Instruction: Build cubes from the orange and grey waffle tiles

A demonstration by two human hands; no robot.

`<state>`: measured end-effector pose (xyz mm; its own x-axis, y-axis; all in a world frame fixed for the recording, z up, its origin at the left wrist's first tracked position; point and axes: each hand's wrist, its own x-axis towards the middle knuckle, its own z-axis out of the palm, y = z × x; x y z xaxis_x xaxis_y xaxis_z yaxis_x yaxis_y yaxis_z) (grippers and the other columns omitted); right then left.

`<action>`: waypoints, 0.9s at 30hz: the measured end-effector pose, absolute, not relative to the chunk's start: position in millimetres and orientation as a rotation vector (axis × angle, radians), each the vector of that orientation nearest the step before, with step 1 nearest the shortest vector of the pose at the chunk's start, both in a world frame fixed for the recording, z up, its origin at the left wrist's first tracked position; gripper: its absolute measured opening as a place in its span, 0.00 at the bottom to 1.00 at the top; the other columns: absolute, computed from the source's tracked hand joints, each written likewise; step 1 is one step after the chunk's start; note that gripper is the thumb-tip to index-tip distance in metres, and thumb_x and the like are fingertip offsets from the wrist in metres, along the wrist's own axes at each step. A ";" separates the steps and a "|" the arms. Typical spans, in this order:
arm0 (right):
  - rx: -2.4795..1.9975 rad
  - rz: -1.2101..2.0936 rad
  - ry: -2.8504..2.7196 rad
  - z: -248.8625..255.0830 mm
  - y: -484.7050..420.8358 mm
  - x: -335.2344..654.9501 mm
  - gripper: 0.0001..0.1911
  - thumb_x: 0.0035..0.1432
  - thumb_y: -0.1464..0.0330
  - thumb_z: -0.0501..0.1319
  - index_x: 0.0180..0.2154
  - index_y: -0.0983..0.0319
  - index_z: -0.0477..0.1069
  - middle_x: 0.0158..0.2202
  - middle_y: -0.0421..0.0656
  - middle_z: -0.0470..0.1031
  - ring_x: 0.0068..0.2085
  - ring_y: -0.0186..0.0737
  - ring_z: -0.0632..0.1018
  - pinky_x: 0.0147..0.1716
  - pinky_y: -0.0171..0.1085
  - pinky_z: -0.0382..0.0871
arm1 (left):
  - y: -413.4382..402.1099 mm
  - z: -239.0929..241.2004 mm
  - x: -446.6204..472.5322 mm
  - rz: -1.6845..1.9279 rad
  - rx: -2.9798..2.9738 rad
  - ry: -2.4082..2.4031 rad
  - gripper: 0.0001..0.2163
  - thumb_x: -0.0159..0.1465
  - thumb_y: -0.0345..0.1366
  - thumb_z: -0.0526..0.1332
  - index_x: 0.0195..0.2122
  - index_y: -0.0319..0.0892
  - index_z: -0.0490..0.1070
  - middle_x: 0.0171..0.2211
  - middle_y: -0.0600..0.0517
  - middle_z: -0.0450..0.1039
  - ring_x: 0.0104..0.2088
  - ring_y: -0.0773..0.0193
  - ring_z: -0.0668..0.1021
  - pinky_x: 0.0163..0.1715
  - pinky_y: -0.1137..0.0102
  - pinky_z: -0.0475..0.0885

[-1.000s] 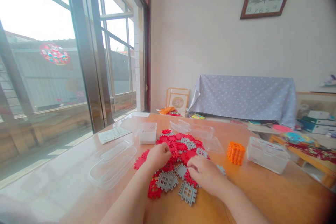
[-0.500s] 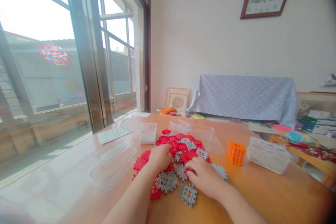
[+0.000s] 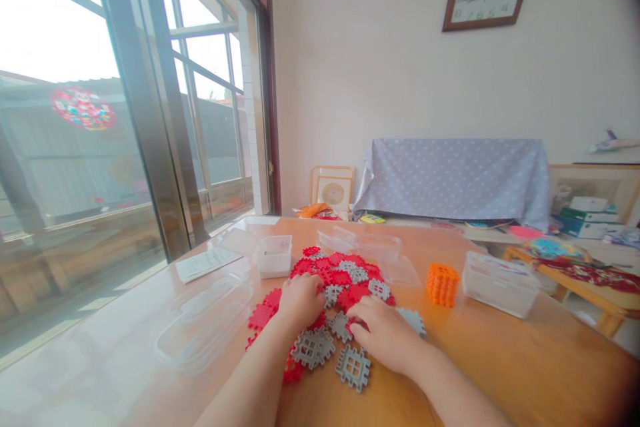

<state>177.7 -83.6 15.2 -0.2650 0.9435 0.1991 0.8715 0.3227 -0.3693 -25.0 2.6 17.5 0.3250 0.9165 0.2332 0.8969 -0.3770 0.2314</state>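
Red and grey toothed plastic building pieces lie in a loose pile [image 3: 345, 273] on the wooden table. My left hand [image 3: 301, 300] rests over the pile's left side, fingers bent among red pieces; what they hold, if anything, is hidden. My right hand [image 3: 383, 330] is at the right side, thumb and fingers curled around a bit of a red building piece [image 3: 349, 325]. Beside those fingertips sits a grey piece [image 3: 341, 326]. Nearer me lie a grey window-shaped piece [image 3: 353, 368] and another grey piece [image 3: 311, 348].
An orange block cube [image 3: 443, 284] and a clear plastic box [image 3: 501, 284] stand to the right. On the left are a clear lid [image 3: 203, 323], a small white box [image 3: 274, 257] and a printed sheet [image 3: 209, 265]. More clear containers [image 3: 375, 247] stand behind the pile.
The whole view has shifted slightly, so things appear further left. My left hand's fingers have moved a little over the red pieces; my right hand stays nearly in place.
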 end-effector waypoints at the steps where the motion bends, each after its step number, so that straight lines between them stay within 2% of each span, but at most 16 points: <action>1: -1.620 0.260 -2.214 15.3 -83.5 177.8 0.10 0.62 0.65 0.57 0.36 0.57 0.78 0.37 0.44 0.76 0.44 0.43 0.74 0.43 0.37 0.63 | 1.7 16.8 -24.0 0.514 2.510 1.723 0.10 0.58 0.35 0.58 0.39 0.48 0.76 0.44 0.46 0.78 0.48 0.51 0.76 0.47 0.62 0.64; 4: -1.630 0.261 -2.212 15.6 -83.1 178.1 0.09 0.62 0.65 0.58 0.36 0.57 0.77 0.38 0.44 0.76 0.44 0.43 0.73 0.43 0.37 0.62 | -1.0 13.5 -19.8 0.481 2.534 1.709 0.13 0.56 0.40 0.61 0.42 0.48 0.75 0.48 0.45 0.76 0.51 0.48 0.73 0.50 0.57 0.63; 7: -1.609 0.253 -2.214 15.7 -82.7 178.5 0.09 0.62 0.66 0.58 0.35 0.57 0.77 0.37 0.43 0.76 0.44 0.43 0.73 0.42 0.36 0.62 | -0.7 9.7 -17.4 0.424 2.546 1.740 0.14 0.55 0.45 0.62 0.40 0.46 0.76 0.48 0.42 0.74 0.51 0.45 0.72 0.50 0.55 0.62; 11: -1.591 0.245 -2.200 15.9 -82.9 179.4 0.09 0.61 0.66 0.58 0.34 0.57 0.77 0.36 0.43 0.76 0.42 0.42 0.73 0.41 0.36 0.61 | 2.8 7.6 -17.2 0.401 2.535 1.817 0.14 0.54 0.46 0.62 0.36 0.44 0.76 0.48 0.41 0.72 0.51 0.44 0.71 0.49 0.55 0.63; 14: -1.591 0.246 -2.194 16.0 -83.1 179.9 0.09 0.61 0.66 0.58 0.34 0.57 0.77 0.36 0.43 0.76 0.43 0.42 0.73 0.41 0.36 0.61 | 3.9 8.7 -16.9 0.380 2.535 1.820 0.16 0.54 0.50 0.63 0.36 0.43 0.77 0.49 0.40 0.72 0.52 0.42 0.70 0.50 0.54 0.62; 17: -1.598 0.248 -2.188 15.3 -82.5 180.5 0.09 0.61 0.66 0.58 0.35 0.57 0.77 0.37 0.43 0.76 0.43 0.43 0.74 0.41 0.37 0.62 | 3.2 10.7 -15.3 0.360 2.551 1.817 0.16 0.55 0.49 0.63 0.36 0.44 0.77 0.49 0.40 0.72 0.53 0.42 0.69 0.51 0.54 0.62; 21: -1.596 0.254 -2.186 14.8 -81.9 181.0 0.09 0.61 0.66 0.58 0.35 0.57 0.78 0.37 0.43 0.77 0.43 0.43 0.74 0.42 0.37 0.62 | 1.7 12.9 -12.1 0.354 2.580 1.809 0.15 0.61 0.46 0.58 0.36 0.43 0.78 0.48 0.40 0.75 0.53 0.44 0.71 0.52 0.54 0.61; 27: -1.592 0.276 -2.188 18.2 -83.0 180.7 0.10 0.61 0.66 0.58 0.35 0.57 0.78 0.37 0.43 0.76 0.43 0.43 0.74 0.42 0.36 0.63 | 4.4 16.4 -14.6 0.481 2.532 1.828 0.21 0.70 0.46 0.46 0.33 0.43 0.76 0.43 0.42 0.78 0.49 0.48 0.73 0.48 0.58 0.62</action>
<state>180.7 -83.0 18.2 -0.2575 0.9419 0.2157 0.8587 0.3254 -0.3958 -14.6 4.4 16.4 0.2844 0.9243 0.2544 0.9299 -0.3305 0.1615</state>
